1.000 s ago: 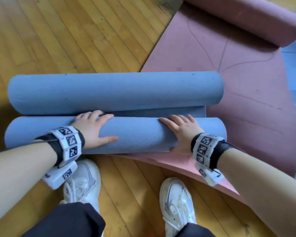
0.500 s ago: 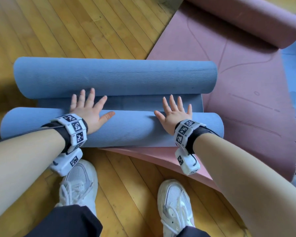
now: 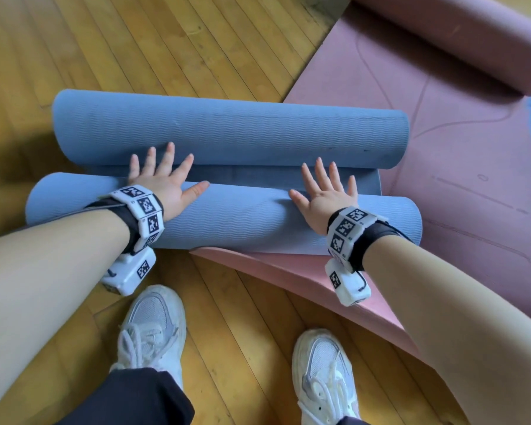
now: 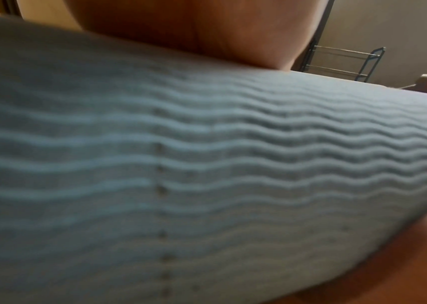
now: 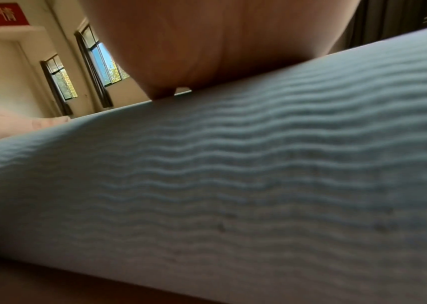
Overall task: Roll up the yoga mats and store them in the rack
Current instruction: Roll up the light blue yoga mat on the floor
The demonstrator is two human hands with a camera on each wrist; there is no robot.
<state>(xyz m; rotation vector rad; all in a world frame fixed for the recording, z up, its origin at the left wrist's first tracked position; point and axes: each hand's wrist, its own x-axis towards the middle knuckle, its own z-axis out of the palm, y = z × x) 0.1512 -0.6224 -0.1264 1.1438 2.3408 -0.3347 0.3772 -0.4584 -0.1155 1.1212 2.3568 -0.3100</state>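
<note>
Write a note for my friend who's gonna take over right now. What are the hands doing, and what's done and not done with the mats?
Left hand: open, palm pressing the near roll of the blue mat, fingers spread.
Right hand: open, pressing the same roll.
Blue mat: curled from both ends; far roll lies parallel, with a flat strip between them. It partly lies on the pink mat.
Pink mat: mostly flat, far end rolled.
Done: blue mat nearly rolled.
Left: close the gap, roll the pink mat, carry both to the rack by the wall.
</note>
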